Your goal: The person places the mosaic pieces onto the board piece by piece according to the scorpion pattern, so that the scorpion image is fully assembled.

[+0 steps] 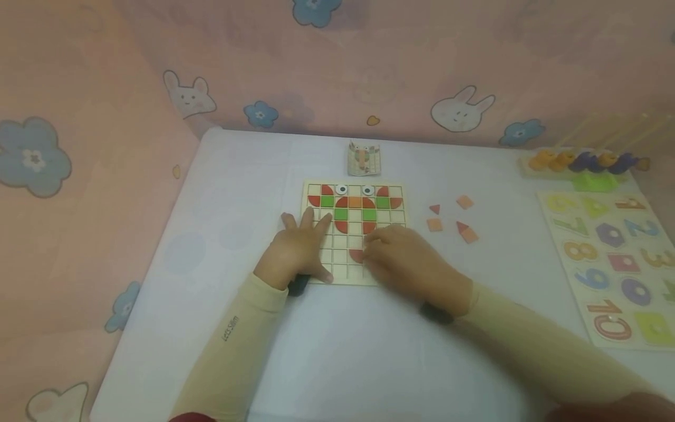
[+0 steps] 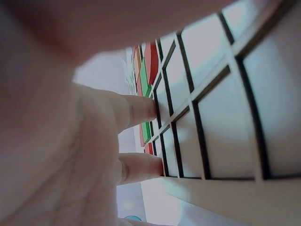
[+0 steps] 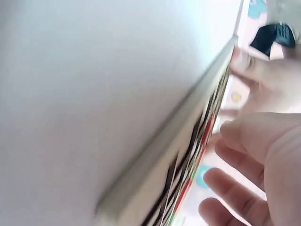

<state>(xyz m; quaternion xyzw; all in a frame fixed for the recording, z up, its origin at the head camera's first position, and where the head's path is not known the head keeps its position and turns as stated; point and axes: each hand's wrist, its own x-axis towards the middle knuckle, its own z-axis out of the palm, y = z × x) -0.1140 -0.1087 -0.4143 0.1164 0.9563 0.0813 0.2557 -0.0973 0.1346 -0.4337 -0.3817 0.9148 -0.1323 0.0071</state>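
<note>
A square grid board point(image 1: 340, 271) lies on the table, with red quarter-round, green square and orange pieces and two round eye pieces in its upper rows. My left hand point(image 1: 295, 246) rests spread over the board's left side; in the left wrist view its fingertips point(image 2: 150, 165) touch the grid. My right hand point(image 1: 403, 258) is over the lower right of the board with bent fingers, beside a red quarter-round piece point(image 1: 356, 256) in a lower row. Thumb point(image 3: 235, 129) and index finger lie close together in the right wrist view; whether anything is between them is hidden.
A small picture card point(image 1: 364, 159) stands behind the board. Right of the board lie orange squares point(image 1: 435, 225) and red triangles point(image 1: 435, 208). Farther right are a number puzzle board point(image 1: 577, 293) and a toy with yellow and blue pieces point(image 1: 585, 161). A patterned pink wall point(image 1: 369, 70) borders the table.
</note>
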